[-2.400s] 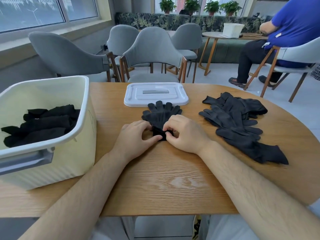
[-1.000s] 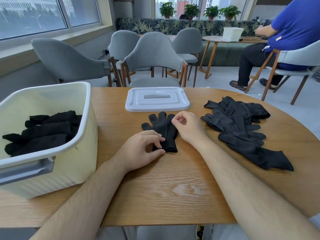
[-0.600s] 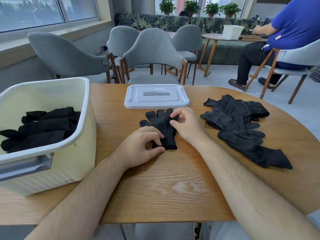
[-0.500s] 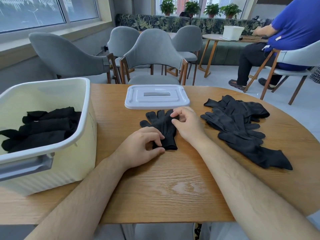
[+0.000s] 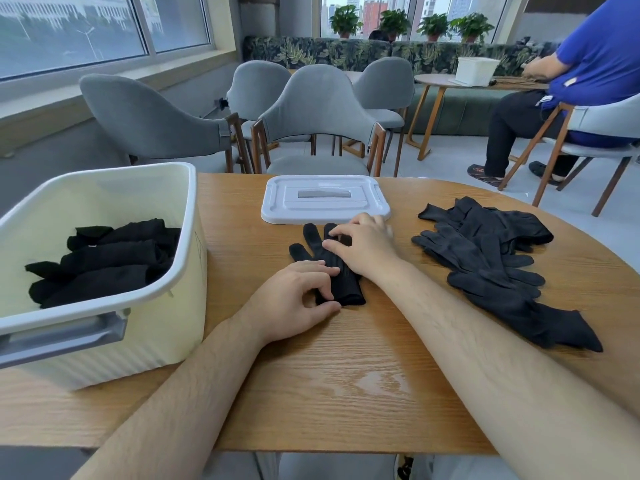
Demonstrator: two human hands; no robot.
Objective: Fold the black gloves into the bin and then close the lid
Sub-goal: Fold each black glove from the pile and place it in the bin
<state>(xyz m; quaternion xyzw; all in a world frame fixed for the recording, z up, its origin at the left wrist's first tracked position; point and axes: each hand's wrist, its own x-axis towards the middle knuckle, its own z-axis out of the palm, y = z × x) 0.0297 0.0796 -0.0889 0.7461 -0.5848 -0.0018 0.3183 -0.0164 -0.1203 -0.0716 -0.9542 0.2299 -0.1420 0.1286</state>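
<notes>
Two bare forearms reach in from the bottom edge onto a wooden tabletop (image 5: 346,375). The left hand (image 5: 294,296) is curled, its thumb and fingertips pinching the near cuff end of a single black glove (image 5: 343,287) that lies flat in the middle of the tabletop. The right hand (image 5: 363,247) rests over the far half of the same glove with bent fingers, its fingertips on the glove's finger part; whether it grips the cloth or only presses on it cannot be told.

Just beyond the glove, almost touching the right hand, a white lid (image 5: 325,199) lies flat. To the right, apart from the hands, is a loose pile of black gloves (image 5: 485,258). At the left edge of the tabletop stands an open cream bin (image 5: 166,323) with a grey handle; inside it lie several folded gloves (image 5: 104,258).

Behind the tabletop are grey padded chairs (image 5: 322,109). At far right a person in a blue shirt (image 5: 595,64) sits at another table. Potted plants (image 5: 391,19) line the windows at the back.
</notes>
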